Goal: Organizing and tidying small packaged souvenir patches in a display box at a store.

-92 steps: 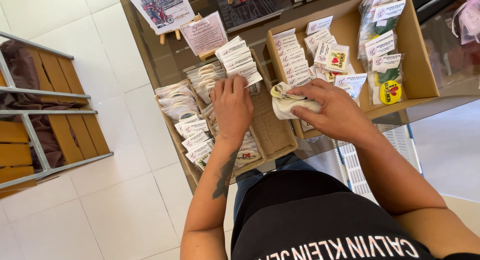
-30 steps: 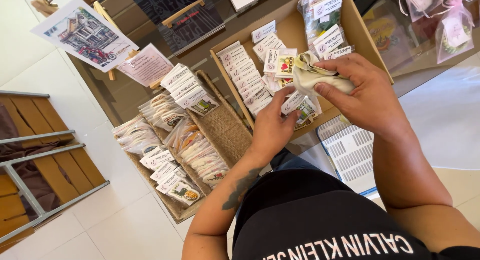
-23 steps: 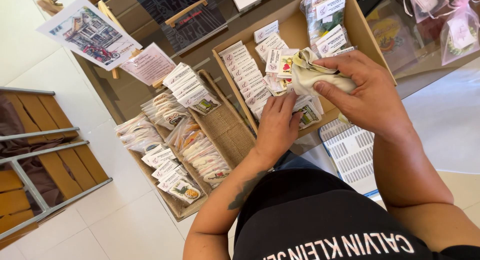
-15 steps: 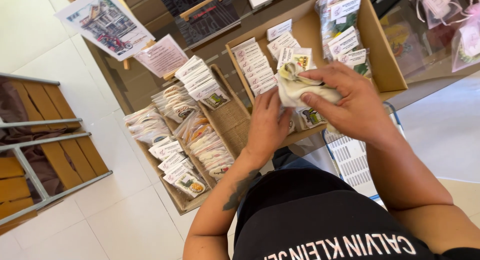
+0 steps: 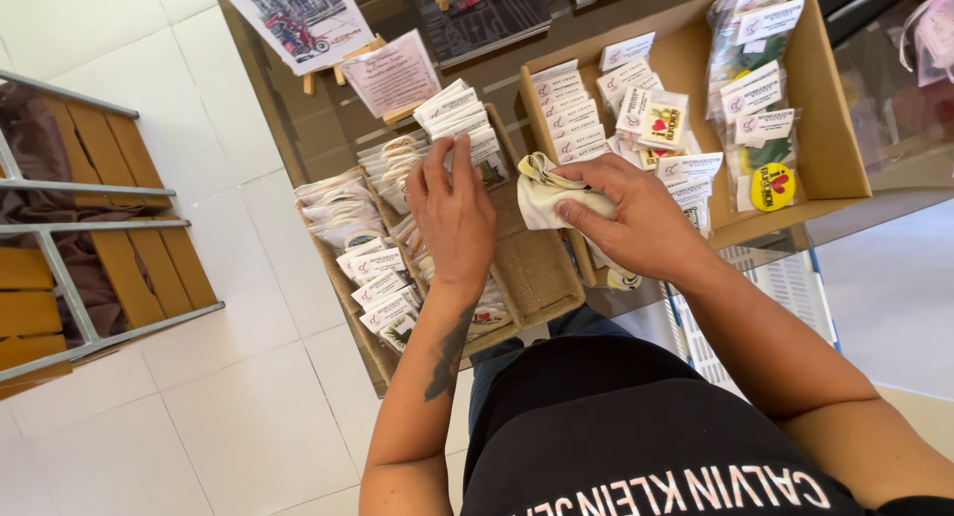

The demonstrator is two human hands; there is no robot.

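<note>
While the right hand (image 5: 636, 218) clutches a crumpled pale cloth (image 5: 547, 186) just beside the cardboard box (image 5: 833, 129), the left hand (image 5: 452, 213) lies open, fingers spread over the small white-labelled packets (image 5: 459, 109) in the woven tray (image 5: 537, 268).

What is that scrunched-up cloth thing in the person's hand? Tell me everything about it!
The cloth is soft, crumpled fabric, cream-white with small yellow and dark printed marks. It is bunched into a loose wad, not folded flat. The right hand grips it, fingers wrapped across its middle, and a bit pokes out below the palm. It is held above the edge of the cardboard box of small packets, near the woven tray.
</note>
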